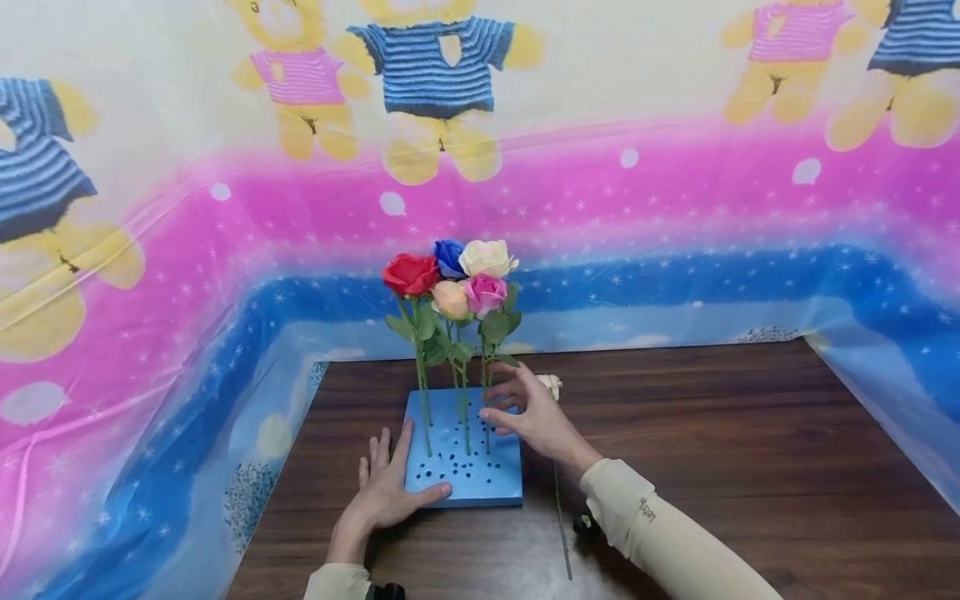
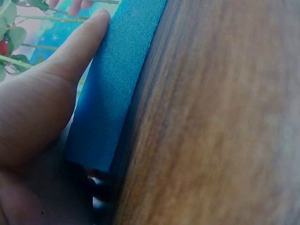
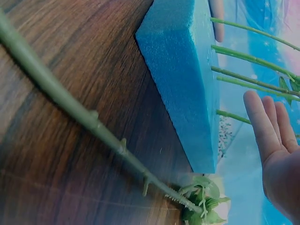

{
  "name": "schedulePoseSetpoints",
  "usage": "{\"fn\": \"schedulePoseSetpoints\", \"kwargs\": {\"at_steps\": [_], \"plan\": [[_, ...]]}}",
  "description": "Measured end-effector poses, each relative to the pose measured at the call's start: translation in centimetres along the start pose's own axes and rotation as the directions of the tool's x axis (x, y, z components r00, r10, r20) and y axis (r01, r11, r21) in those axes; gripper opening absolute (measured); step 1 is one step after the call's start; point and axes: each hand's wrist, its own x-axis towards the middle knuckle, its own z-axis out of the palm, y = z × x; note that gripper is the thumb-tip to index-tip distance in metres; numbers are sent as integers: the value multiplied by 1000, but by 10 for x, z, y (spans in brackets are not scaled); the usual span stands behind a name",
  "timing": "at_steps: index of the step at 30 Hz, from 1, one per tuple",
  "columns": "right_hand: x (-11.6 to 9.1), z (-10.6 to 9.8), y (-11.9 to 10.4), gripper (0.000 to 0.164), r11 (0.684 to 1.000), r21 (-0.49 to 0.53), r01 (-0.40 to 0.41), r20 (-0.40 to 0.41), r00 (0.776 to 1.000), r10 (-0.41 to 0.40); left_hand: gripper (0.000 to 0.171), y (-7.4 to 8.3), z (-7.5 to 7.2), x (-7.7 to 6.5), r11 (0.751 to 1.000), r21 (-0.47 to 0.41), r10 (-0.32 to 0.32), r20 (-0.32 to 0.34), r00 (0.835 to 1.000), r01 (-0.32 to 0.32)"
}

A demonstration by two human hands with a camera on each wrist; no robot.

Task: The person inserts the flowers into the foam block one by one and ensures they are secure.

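A blue foam block (image 1: pixel 504 492) dotted with small holes lies on the table. In it stand a red rose (image 1: pixel 409 273), a blue rose (image 1: pixel 448 258), a white rose (image 1: pixel 487 257), a peach rose (image 1: pixel 452 298) and a pink rose (image 1: pixel 486 293), all upright. My left hand (image 1: pixel 385 493) rests on the block's front left, its thumb (image 2: pixel 77 49) along the front edge and the other fingers spread at the left side. Beside the rightmost stems is my right hand (image 1: pixel 546 421), fingers extended and loosely bent; in the right wrist view it grips nothing.
A cream rose (image 1: pixel 552 385) lies on the table right of the block, partly behind the right hand, its long stem (image 3: pixel 89 115) pointing toward the front. A small dark object (image 1: pixel 585 524) is by the right sleeve. Printed cloth (image 1: pixel 615 275) hangs around the dark wooden table (image 1: pixel 712 450).
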Motion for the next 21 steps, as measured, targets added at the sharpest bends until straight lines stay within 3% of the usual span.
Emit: {"fn": "schedulePoseSetpoints", "kwargs": {"at_steps": [10, 21], "plan": [[-12, -14, -4, 95, 999, 31, -44, -51, 998, 46, 136, 1, 0, 0, 1000, -14, -5, 9, 1000, 5], [-29, -42, -14, 85, 997, 74, -29, -82, 996, 35, 134, 1, 1, 0, 1000, -23, 11, 6, 1000, -11]]}}
